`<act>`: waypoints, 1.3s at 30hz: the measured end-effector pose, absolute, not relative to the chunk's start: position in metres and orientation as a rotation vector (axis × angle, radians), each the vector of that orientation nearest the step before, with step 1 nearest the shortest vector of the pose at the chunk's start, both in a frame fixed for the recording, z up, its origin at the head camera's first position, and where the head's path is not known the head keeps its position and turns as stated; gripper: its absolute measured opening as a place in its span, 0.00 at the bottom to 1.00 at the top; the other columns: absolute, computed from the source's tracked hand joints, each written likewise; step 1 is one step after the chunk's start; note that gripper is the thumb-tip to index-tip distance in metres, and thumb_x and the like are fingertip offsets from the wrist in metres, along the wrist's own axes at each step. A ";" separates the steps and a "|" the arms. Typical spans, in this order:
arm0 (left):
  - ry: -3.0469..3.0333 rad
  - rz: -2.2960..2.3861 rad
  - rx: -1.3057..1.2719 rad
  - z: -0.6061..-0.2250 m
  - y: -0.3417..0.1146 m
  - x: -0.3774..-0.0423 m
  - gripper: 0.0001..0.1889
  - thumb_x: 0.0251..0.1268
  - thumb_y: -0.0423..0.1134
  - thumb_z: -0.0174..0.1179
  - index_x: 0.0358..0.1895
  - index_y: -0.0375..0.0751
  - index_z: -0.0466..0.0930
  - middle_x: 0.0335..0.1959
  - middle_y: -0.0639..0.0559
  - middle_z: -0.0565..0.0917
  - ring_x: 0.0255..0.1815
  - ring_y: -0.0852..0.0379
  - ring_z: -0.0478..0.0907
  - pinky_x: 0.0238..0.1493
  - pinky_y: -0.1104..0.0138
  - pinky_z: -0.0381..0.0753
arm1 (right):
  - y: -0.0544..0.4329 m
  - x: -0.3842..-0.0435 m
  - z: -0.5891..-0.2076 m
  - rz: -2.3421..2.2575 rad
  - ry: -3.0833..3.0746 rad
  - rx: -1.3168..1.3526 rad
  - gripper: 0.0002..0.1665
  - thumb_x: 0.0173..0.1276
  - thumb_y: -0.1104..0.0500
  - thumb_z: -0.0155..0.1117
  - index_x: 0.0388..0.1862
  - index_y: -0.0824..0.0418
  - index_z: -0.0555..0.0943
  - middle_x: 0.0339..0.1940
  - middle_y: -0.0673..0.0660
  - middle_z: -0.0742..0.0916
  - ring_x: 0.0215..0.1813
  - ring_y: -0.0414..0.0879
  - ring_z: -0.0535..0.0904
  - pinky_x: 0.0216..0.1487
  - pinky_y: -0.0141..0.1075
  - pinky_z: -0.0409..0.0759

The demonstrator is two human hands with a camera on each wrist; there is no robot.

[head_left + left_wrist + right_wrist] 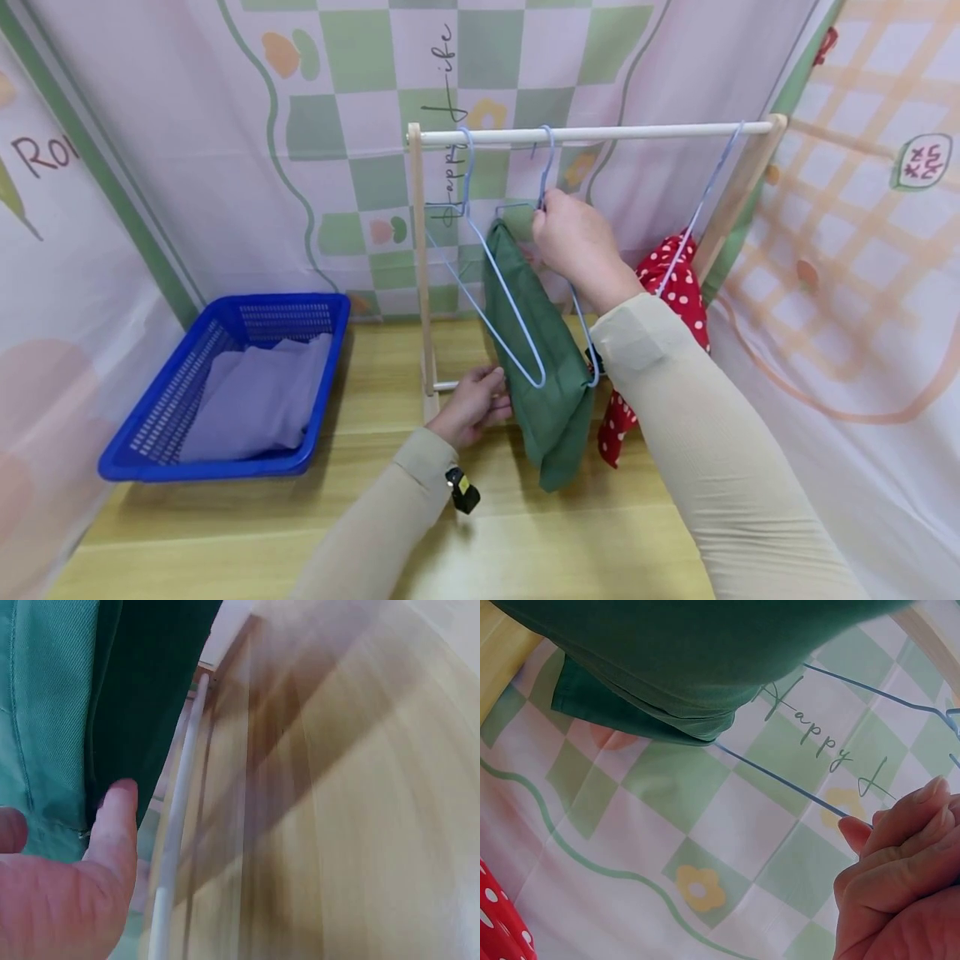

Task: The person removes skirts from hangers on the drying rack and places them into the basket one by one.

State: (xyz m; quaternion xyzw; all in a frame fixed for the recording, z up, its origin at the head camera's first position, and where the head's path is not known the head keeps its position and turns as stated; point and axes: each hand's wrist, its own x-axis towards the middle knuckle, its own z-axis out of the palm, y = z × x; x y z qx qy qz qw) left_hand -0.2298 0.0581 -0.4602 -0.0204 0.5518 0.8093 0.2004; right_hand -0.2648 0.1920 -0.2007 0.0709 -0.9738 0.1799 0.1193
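A green cloth (536, 358) hangs folded over a light blue hanger (581, 325), whose hook is over the rack's white bar. My right hand (576, 237) grips this hanger just below its hook; in the right wrist view the curled fingers (907, 862) are at the upper end of the blue wire (787, 780). Lower down, my left hand (472, 406) is at the cloth's left side. In the left wrist view one extended finger (116, 817) reaches against the green fabric (52, 712). A bare blue hanger (513, 304) hangs in front, overlapping the cloth.
The wooden rack's white top bar (637, 133) spans above the table (360, 533), with a lower white rod (180, 795) near the tabletop. At the right, a red polka-dot cloth (678, 275) hangs from another hanger (705, 196). A blue basket (206, 475) at left holds a greyish-purple cloth (251, 404).
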 end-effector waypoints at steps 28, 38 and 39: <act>1.417 2.480 -0.217 -0.466 0.049 -0.233 0.19 0.81 0.39 0.56 0.66 0.33 0.68 0.30 0.56 0.79 0.25 0.66 0.77 0.22 0.78 0.74 | 0.193 -0.266 -0.200 0.546 -2.887 0.189 0.26 0.85 0.52 0.40 0.70 0.66 0.72 0.66 0.67 0.82 0.59 0.64 0.80 0.64 0.60 0.77; 1.369 2.605 -0.213 -0.464 0.042 -0.237 0.32 0.79 0.38 0.58 0.81 0.43 0.57 0.40 0.53 0.82 0.30 0.66 0.81 0.26 0.77 0.79 | 0.192 -0.266 -0.200 0.545 -2.887 0.183 0.26 0.85 0.53 0.40 0.69 0.66 0.73 0.65 0.67 0.83 0.59 0.64 0.80 0.64 0.60 0.77; 1.363 2.621 -0.216 -0.464 0.041 -0.238 0.33 0.79 0.37 0.58 0.81 0.46 0.56 0.43 0.52 0.83 0.32 0.65 0.83 0.28 0.76 0.80 | 0.192 -0.266 -0.200 0.545 -2.888 0.184 0.26 0.85 0.53 0.40 0.69 0.66 0.73 0.65 0.67 0.83 0.59 0.64 0.80 0.64 0.60 0.77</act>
